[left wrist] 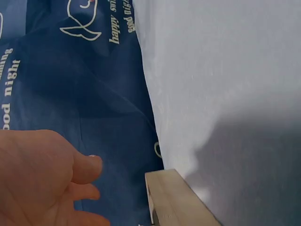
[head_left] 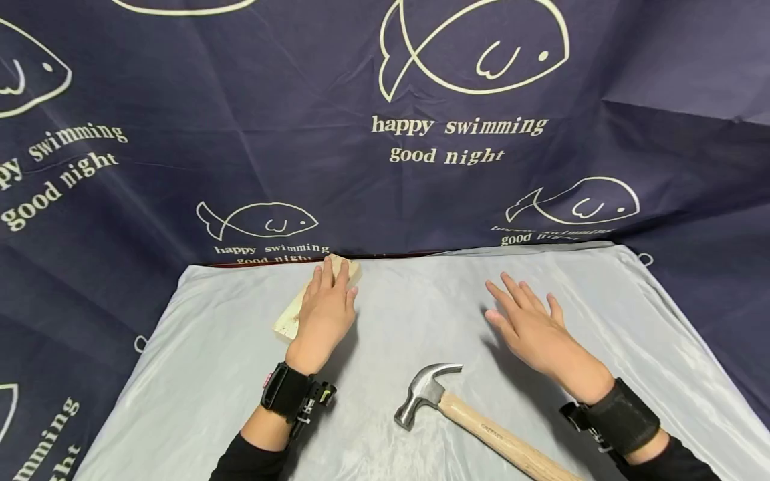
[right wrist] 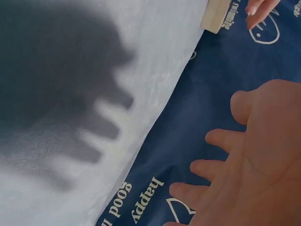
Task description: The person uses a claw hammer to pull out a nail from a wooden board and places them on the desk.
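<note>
Nearest the viewer, a claw hammer [head_left: 475,414] lies on the pale grey table cover [head_left: 409,314], its steel head toward the centre and its wooden handle running off toward the lower right; neither hand touches it. Beyond it, the right hand [head_left: 532,327] hovers palm-down above the cover with fingers spread and straight, holding nothing; the right wrist view shows its shadow cast on the cloth, so it appears to be apart from the surface. Farther back and to the left, the left hand [head_left: 325,307] rests flat on a pale wooden block [head_left: 289,317], fingers extended along the block's top toward its far end near the table's rear edge; whether the thumb wraps the side cannot be told. The left wrist view shows one corner of the block [left wrist: 174,197] beside the relaxed fingers [left wrist: 87,169]. Judged from this arrangement, the step in hand is steadying the block; a next move would call for the free right hand to come back toward the hammer handle. Behind all hangs a navy fish-print cloth [head_left: 385,133].
</note>
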{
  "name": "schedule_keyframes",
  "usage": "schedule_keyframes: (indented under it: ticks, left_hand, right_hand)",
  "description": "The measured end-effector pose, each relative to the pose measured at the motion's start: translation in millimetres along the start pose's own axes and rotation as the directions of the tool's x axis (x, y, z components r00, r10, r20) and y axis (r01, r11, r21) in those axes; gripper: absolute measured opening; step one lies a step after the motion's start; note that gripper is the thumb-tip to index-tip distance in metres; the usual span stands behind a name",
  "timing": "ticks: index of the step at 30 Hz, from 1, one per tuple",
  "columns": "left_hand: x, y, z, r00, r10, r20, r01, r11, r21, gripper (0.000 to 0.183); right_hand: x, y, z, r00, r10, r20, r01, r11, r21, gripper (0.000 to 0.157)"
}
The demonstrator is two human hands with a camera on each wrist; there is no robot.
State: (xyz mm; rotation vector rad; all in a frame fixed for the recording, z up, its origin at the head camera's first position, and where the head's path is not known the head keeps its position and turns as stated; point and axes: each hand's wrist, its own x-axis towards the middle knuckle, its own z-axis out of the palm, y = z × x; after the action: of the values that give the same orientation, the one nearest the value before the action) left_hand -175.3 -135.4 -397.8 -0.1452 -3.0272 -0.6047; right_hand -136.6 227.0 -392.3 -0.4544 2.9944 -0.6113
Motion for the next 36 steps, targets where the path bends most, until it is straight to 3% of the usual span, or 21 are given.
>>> schedule_keyframes:
  ticks: [5,9,13,16,19,23,29,32,36]
  left_hand:
    - [-3.5,3.9,4.1,0.999,0.032,-0.028,-0.032,0.999,0.006,0.059]
    - [-8.7,6.6,7.1,0.998,0.063,-0.014,-0.063,0.998,0.012,0.059]
    - [-12.8,7.9,7.8,0.995,0.081,-0.059,-0.08,0.997,0.012,0.056]
    - [-15.6,8.4,7.6,0.991,0.093,-0.098,-0.093,0.996,0.005,0.053]
    - [-17.0,8.0,8.5,0.991,0.098,-0.095,-0.099,0.995,-0.005,0.052]
    - [-16.6,6.4,11.3,0.991,0.096,-0.093,-0.097,0.995,-0.007,0.051]
    - [-17.4,4.3,12.0,0.991,0.098,-0.093,-0.098,0.995,0.002,0.049]
    - [-17.6,5.1,10.3,0.992,0.095,-0.085,-0.094,0.996,0.009,0.049]
    - [-17.8,5.7,8.4,0.994,0.087,-0.073,-0.086,0.996,0.012,0.05]
  right_hand:
    - [-9.3,-6.4,0.3,0.999,-0.051,-0.012,0.051,0.998,-0.028,0.059]
    - [-15.8,-12.5,5.9,0.995,-0.099,-0.016,0.097,0.993,-0.072,0.05]
    - [-20.9,-20.6,11.2,0.989,-0.145,-0.004,0.143,0.984,-0.105,0.044]
    - [-26.0,-25.5,14.6,0.988,-0.153,0.029,0.155,0.981,-0.118,0.043]
    - [-32.3,-28.4,17.7,0.984,-0.151,0.098,0.163,0.978,-0.132,0.049]
    - [-40.8,-27.0,19.5,0.957,-0.195,0.214,0.217,0.973,-0.083,0.059]
    - [-51.6,-22.3,21.9,0.884,-0.267,0.385,0.285,0.958,0.009,0.054]
    - [-55.0,-21.3,26.4,0.861,-0.289,0.418,0.308,0.951,0.022,0.051]
    - [-58.9,-23.5,33.9,0.855,-0.321,0.407,0.311,0.946,0.09,0.042]
